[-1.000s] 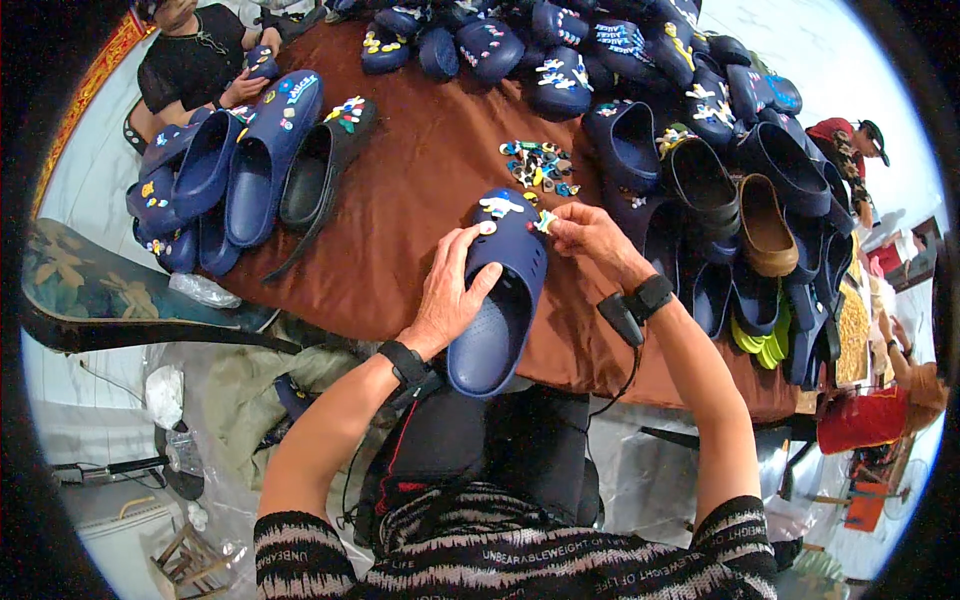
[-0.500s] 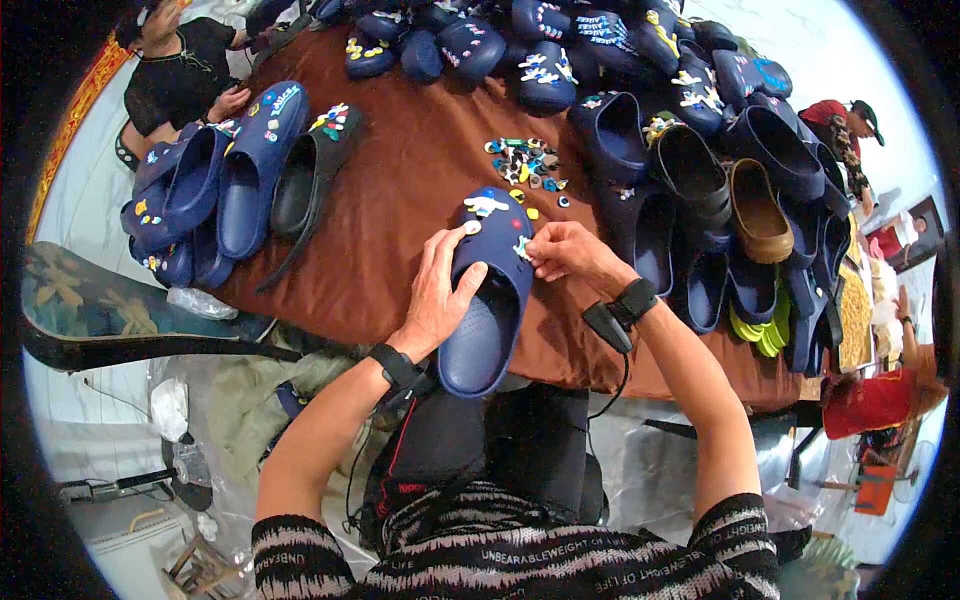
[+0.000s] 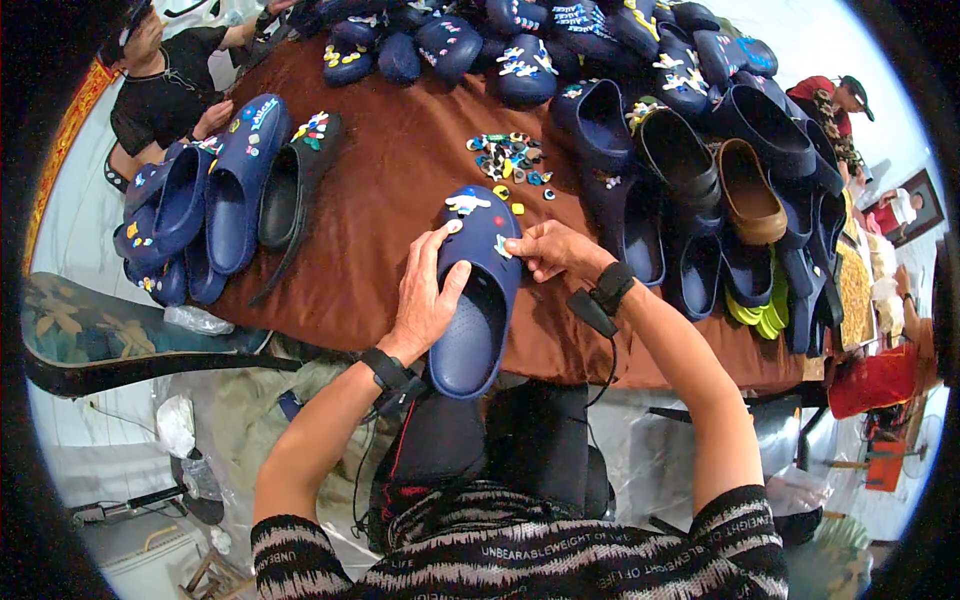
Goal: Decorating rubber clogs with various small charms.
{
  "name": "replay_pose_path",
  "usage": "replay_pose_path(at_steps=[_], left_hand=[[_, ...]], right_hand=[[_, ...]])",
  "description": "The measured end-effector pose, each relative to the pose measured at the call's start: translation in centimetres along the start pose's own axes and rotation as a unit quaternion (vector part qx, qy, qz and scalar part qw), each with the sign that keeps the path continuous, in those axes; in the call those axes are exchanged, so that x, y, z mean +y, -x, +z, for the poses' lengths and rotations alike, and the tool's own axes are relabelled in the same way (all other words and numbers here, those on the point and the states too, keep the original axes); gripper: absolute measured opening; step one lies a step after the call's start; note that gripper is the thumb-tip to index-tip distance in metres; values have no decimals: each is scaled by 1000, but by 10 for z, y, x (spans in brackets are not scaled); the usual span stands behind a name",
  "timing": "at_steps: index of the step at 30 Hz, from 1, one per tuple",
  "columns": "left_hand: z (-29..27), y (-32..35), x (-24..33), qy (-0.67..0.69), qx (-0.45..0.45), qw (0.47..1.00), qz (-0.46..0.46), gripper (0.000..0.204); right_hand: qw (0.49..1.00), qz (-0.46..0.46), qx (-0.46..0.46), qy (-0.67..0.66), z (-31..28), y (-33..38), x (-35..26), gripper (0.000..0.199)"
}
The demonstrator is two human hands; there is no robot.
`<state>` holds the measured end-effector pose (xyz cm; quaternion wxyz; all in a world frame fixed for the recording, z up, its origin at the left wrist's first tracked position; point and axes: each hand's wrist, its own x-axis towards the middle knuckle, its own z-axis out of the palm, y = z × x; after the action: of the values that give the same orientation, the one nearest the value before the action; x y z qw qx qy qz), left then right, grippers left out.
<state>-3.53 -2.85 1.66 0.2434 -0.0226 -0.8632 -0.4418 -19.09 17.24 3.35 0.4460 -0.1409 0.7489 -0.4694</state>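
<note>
Two hands on one navy clog (image 3: pixel 478 300) at the table (image 3: pixel 380 220) edge, left hand (image 3: pixel 425 300) clasped on its side, right hand (image 3: pixel 550 250) fingertips pinched on a charm (image 3: pixel 503 246), loose charms (image 3: pixel 508 158) beyond.

Clear plastic bag (image 3: pixel 198 320), crumpled, lies at table's near-left edge beside the navy clogs. Another clear bag (image 3: pixel 176 424) sits lower left on the floor. No labels, signs or screens discernible elsewhere.

clog (image 3: pixel 478 300): matt navy foam-like plastic, perforated | charms (image 3: pixel 508 160): glossy coloured plastic | table cover (image 3: pixel 390 210): brown cloth (soft, slightly creased) | wristbands (image 3: pixel 384 369): matt black
</note>
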Motion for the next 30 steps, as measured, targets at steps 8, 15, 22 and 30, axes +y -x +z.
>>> replay_pose_path(at_steps=[8, 15, 22, 30], left_hand=[[-2, 0, 2, 3, -9, 1000, -5, 49], [-4, 1, 1, 8, -16, 1000, -11, 50], [-4, -1, 3, 11, -22, 1000, -7, 51], [-6, 2, 2, 6, -14, 1000, -18, 51]], right_hand=[[996, -81, 49, -10, 4, 7, 15, 42], [986, -73, 139, -52, -8, -3, 20, 29], [906, -171, 370, 118, -41, -47, 16, 19], [877, -105, 410, 228, -35, -69, 17, 28]])
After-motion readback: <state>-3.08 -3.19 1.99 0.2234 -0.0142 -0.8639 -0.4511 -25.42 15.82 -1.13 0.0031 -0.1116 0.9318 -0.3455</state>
